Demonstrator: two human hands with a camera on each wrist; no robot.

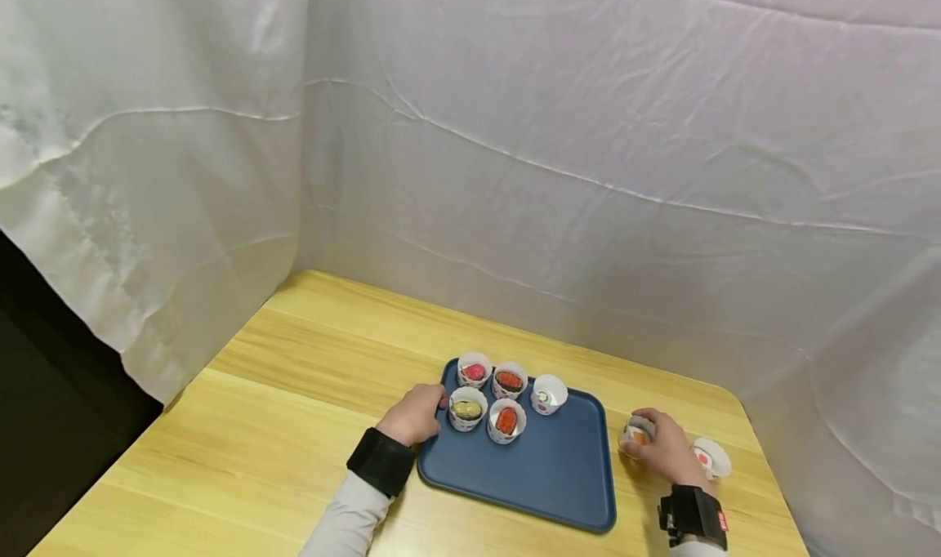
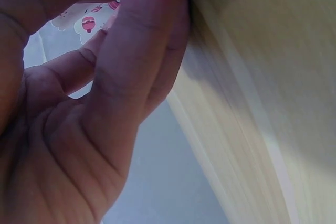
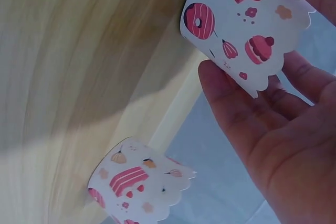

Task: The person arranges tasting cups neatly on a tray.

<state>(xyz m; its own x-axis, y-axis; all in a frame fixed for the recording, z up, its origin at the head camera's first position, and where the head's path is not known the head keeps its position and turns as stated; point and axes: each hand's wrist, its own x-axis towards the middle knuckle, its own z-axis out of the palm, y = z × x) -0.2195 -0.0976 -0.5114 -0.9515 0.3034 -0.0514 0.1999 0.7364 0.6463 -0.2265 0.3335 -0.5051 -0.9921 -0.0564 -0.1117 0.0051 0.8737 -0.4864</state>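
Observation:
My left hand grips the left rim of a dark blue tray; in the left wrist view its fingers are curled and mostly hide the rim. Off the tray's right side, my right hand holds a white paper baking cup printed with pink cakes, between thumb and fingers. Something orange and white lies inside that cup. Another paper cup, with a red and white piece in it, stands on the table just right of the right hand.
Several paper cups stand toward the tray's back left, among them one with a yellowish piece, one with a red-orange piece and one with a small whitish piece. White curtains hang behind the wooden table.

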